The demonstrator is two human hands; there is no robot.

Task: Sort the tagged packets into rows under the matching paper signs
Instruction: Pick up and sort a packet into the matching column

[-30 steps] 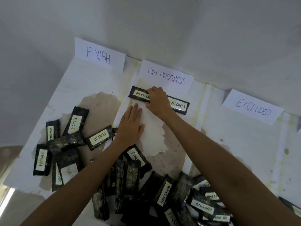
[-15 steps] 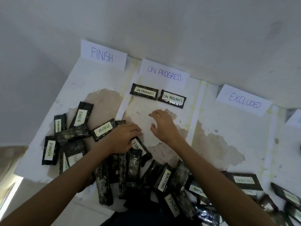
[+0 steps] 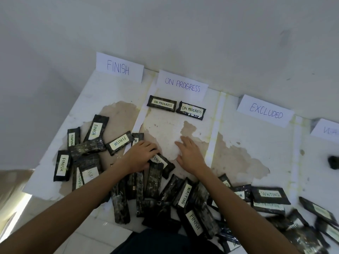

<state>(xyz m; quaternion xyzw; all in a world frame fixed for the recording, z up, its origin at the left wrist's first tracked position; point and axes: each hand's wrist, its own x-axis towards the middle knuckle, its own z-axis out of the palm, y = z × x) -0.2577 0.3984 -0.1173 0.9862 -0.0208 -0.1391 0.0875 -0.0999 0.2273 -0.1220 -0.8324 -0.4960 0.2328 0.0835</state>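
Paper signs stand along the wall: FINISH, ON PROGRESS, EXCLUDED. Two black packets tagged ON PROGRESS lie side by side under the middle sign. My left hand curls its fingers over the top end of a packet tagged FINISH at the edge of the pile. My right hand lies flat with spread fingers on the bare stained surface beside it, holding nothing. More FINISH packets lie loose at the left.
A jumbled pile of black packets fills the near edge, including WAITING ones. A fourth sign is cut off at the right, with a dark lump below it. The white sheet ends at the left.
My right hand left the two ON PROGRESS packets in their row and drew back toward me. My left hand slid back and curled onto the FINISH packet. The view shifted right.
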